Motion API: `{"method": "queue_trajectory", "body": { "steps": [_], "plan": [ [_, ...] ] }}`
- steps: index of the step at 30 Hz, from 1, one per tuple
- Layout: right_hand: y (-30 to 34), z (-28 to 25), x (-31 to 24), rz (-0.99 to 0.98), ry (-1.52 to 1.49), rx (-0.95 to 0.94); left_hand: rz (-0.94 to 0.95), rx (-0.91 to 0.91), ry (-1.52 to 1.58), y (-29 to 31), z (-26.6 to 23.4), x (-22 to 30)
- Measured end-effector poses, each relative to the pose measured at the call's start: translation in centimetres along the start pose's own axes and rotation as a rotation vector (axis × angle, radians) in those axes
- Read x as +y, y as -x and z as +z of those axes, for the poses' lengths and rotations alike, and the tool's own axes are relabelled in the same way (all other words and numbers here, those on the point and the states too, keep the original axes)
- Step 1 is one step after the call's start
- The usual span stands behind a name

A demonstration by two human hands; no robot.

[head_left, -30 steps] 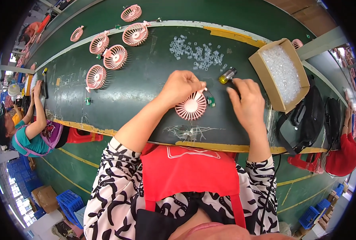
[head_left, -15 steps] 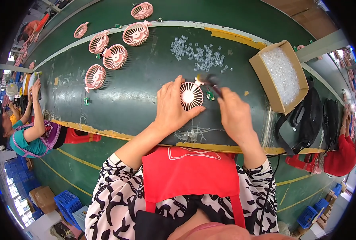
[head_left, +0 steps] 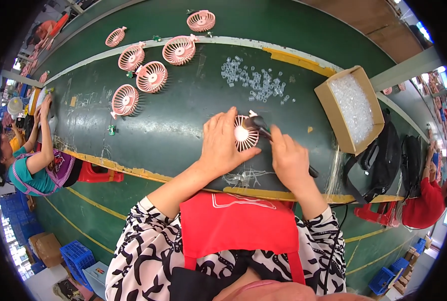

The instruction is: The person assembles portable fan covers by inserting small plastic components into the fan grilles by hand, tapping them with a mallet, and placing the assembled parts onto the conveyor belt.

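A round pink fan grille (head_left: 240,139) lies on the dark green bench in front of me. My left hand (head_left: 217,143) steadies it from the left, thumb along its near edge and fingers beside its far edge. My right hand (head_left: 289,159) is wrapped round the dark handle of a hammer (head_left: 254,123). The black hammer head covers the upper right of the grille, near its small pale neck. Whether the head touches the grille I cannot tell. Farther left lie several more pink fan grilles (head_left: 125,100), with a small green circuit board (head_left: 112,130) near the closest one.
Small clear plastic pieces (head_left: 261,86) are scattered beyond my hands. An open cardboard box (head_left: 329,116) full of similar pieces stands at the right, with a black bag (head_left: 381,160) beside it. A co-worker (head_left: 35,165) sits at the bench on the left; another person in red (head_left: 424,203) is at the right.
The hammer head has come from beyond the grille's neck to over its upper right part. My left hand keeps its hold. The whole view has shifted slightly.
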State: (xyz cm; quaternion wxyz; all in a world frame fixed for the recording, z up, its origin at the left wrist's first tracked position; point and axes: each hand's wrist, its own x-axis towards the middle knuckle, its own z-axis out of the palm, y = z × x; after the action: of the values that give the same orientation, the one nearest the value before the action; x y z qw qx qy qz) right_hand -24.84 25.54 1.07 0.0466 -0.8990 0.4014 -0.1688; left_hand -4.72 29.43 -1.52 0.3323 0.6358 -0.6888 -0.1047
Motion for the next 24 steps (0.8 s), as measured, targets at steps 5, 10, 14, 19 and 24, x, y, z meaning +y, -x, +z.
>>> {"method": "queue_trajectory", "body": {
  "steps": [5,10,14,19,24],
  "plan": [
    [-1.1,-1.0,2.4,0.125,-0.11,0.114,-0.016,-0.005,0.059,0.1,-0.7,-0.4],
    [-3.8,-0.8,0.8,0.203,-0.728,0.165,0.066,0.061,0.219,0.1,-1.8,-1.2],
    [-5.3,2.2,0.1,0.418,-1.134,-0.025,0.227,0.016,0.246,-1.0,-2.2,-1.3],
    [-5.9,5.4,-0.2,0.356,-1.058,0.01,0.202,0.217,0.147,-6.4,-3.7,-4.7],
    [-5.3,4.7,0.4,0.259,-1.067,0.024,0.232,0.263,-0.067,-15.5,-3.8,-7.1]
  ]
}}
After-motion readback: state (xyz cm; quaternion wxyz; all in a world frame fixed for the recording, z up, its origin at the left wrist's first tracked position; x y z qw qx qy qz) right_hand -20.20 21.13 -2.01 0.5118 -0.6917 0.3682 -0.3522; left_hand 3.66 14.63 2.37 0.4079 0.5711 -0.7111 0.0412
